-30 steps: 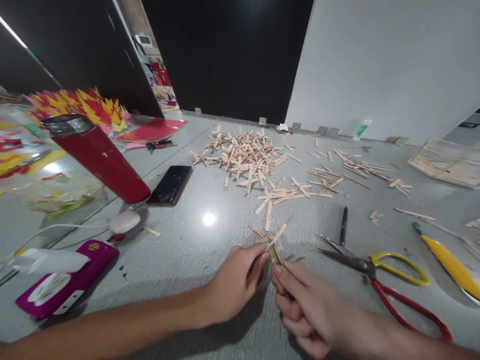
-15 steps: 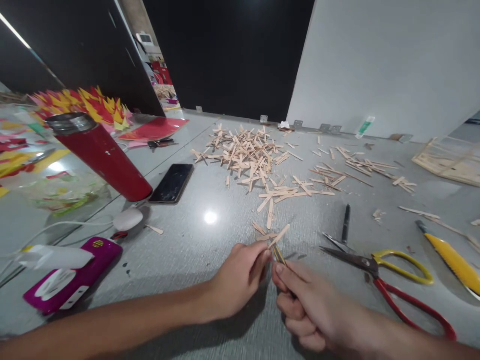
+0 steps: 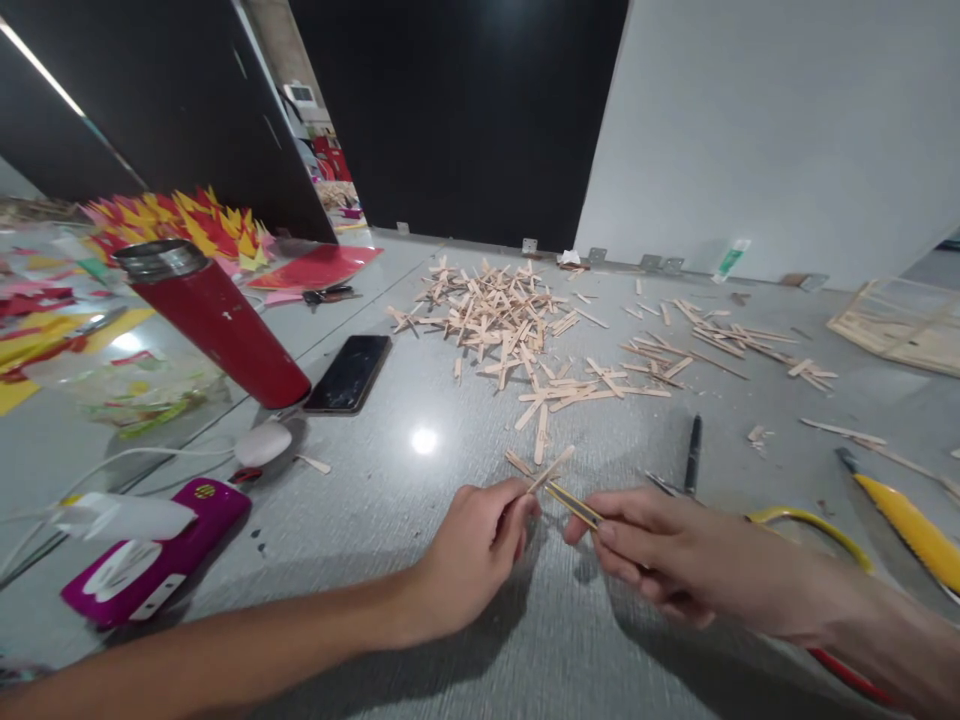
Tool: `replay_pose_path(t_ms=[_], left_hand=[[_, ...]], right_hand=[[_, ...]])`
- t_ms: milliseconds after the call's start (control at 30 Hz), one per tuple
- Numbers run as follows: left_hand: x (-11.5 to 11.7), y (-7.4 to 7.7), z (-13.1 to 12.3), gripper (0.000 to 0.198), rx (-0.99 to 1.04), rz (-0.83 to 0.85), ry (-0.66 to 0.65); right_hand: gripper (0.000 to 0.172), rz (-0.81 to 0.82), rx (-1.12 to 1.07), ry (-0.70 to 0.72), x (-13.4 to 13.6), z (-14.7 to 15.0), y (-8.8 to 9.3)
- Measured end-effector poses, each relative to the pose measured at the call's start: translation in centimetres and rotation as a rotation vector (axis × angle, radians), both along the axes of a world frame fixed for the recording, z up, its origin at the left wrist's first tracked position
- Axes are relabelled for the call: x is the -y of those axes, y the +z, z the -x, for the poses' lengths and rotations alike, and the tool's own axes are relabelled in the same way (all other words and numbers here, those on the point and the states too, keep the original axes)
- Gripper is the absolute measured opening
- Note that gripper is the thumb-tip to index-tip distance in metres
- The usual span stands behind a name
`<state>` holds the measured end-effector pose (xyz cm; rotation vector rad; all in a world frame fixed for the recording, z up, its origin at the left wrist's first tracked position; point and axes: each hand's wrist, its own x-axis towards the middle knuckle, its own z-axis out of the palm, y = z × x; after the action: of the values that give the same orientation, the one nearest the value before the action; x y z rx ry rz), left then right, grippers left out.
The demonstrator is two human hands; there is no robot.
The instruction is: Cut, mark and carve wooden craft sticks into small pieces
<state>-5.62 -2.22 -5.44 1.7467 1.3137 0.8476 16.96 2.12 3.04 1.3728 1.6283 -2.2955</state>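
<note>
Between thumb and fingers, my left hand [image 3: 476, 555] pinches a short wooden stick [image 3: 553, 468] that points up and to the right. My right hand [image 3: 667, 555] is closed around a slim yellow and dark cutter [image 3: 573, 503], its tip beside the stick. Whether tip and stick touch is hard to tell. Small wood pieces [image 3: 517, 463] lie on the table just beyond my left fingertips. A large heap of wooden sticks [image 3: 495, 315] spreads farther back.
Scissors with a yellow handle [image 3: 814, 525] lie partly under my right arm, near a black pen [image 3: 694, 455] and a yellow saw [image 3: 907, 520]. On the left are a phone [image 3: 349, 374], red bottle [image 3: 225, 325] and purple power strip [image 3: 161, 555].
My right hand has moved right and turned, so the cutter lies flatter, and its arm now covers much of the scissors. My left hand still holds the stick. The view has shifted slightly.
</note>
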Motion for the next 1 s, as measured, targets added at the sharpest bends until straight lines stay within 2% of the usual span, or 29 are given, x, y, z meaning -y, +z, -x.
replay_pose_path(t_ms=[133, 267, 467, 567, 667, 767, 833, 900, 967, 1000], left_hand=[[0.0, -0.1, 0.1, 0.035, 0.004, 0.005, 0.009], [0.0, -0.1, 0.1, 0.036, 0.001, 0.002, 0.024], [0.0, -0.2, 0.1, 0.037, -0.011, -0.001, 0.014], [0.2, -0.3, 0.1, 0.036, -0.016, -0.01, 0.0], [0.3, -0.3, -0.1, 0.032, -0.019, -0.029, -0.014], [0.3, -0.3, -0.2, 0.03, -0.012, -0.044, -0.03], [0.4, -0.2, -0.2, 0.03, -0.006, -0.047, -0.042], [0.4, -0.3, -0.2, 0.03, -0.003, -0.045, -0.06], [0.4, -0.3, -0.1, 0.03, -0.003, -0.044, -0.073], [0.4, -0.3, -0.1, 0.029, -0.006, -0.045, -0.073]], right_hand=[[0.039, -0.039, -0.087, 0.133, -0.3, -0.5, 0.0], [0.04, -0.104, 0.033, 0.165, -0.2, -0.6, 0.1], [0.017, -0.061, 0.119, 0.1, -0.5, -0.2, 0.5], [0.019, 0.055, 0.058, -0.031, 0.5, 0.7, -0.4], [0.025, 0.246, -0.065, -0.099, 2.7, 2.3, -2.5], [0.034, 0.179, -0.142, -0.178, 4.1, 3.3, -4.0], [0.033, 0.243, -0.133, -0.174, 3.5, 3.0, -3.6], [0.029, 0.397, -0.08, -0.096, 2.1, 2.1, -2.6], [0.021, 0.477, 0.024, 0.003, 1.0, 1.4, -1.8], [0.018, 0.462, 0.041, -0.004, 1.0, 1.4, -1.7]])
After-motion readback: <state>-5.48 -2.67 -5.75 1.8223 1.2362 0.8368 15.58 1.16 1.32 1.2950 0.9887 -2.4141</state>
